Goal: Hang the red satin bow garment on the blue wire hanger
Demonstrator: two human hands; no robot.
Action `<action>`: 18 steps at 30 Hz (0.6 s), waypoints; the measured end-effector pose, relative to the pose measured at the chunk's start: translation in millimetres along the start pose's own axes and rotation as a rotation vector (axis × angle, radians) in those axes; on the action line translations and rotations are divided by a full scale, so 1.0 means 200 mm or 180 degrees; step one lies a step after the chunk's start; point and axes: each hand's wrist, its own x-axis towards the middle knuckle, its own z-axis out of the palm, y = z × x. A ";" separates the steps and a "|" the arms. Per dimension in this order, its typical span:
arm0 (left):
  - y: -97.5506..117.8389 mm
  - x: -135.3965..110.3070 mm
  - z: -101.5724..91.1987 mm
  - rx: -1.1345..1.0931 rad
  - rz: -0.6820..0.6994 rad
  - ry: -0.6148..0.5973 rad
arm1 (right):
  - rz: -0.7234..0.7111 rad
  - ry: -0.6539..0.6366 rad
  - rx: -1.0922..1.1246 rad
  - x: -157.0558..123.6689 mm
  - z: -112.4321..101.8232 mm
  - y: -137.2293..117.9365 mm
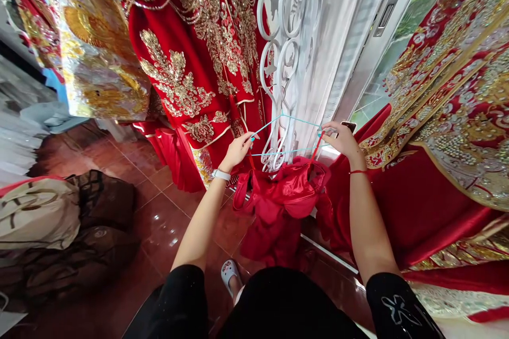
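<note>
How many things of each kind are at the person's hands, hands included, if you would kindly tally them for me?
Hands: 2 (left hand, right hand)
Wristbands: 2 (white wristband, red string bracelet)
Hangers: 1 (teal hanger)
Phones: 1 (phone)
Total: 6

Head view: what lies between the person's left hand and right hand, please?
In the head view, a thin turquoise clothes hanger stretches between the left hand and the right hand, in front of a white scrolled metal rack.
</note>
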 end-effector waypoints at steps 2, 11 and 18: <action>-0.01 -0.02 0.03 0.0327 0.0112 0.0153 | -0.0051 0.0022 -0.0184 -0.01 -0.01 0.02; -0.16 -0.65 0.20 0.0266 -0.0147 0.1132 | 0.0470 0.1417 -0.0196 -0.38 0.07 0.21; -0.25 -0.96 0.17 -0.0469 -0.0638 -0.0889 | 0.1181 -0.0069 -0.0710 -0.74 0.33 0.34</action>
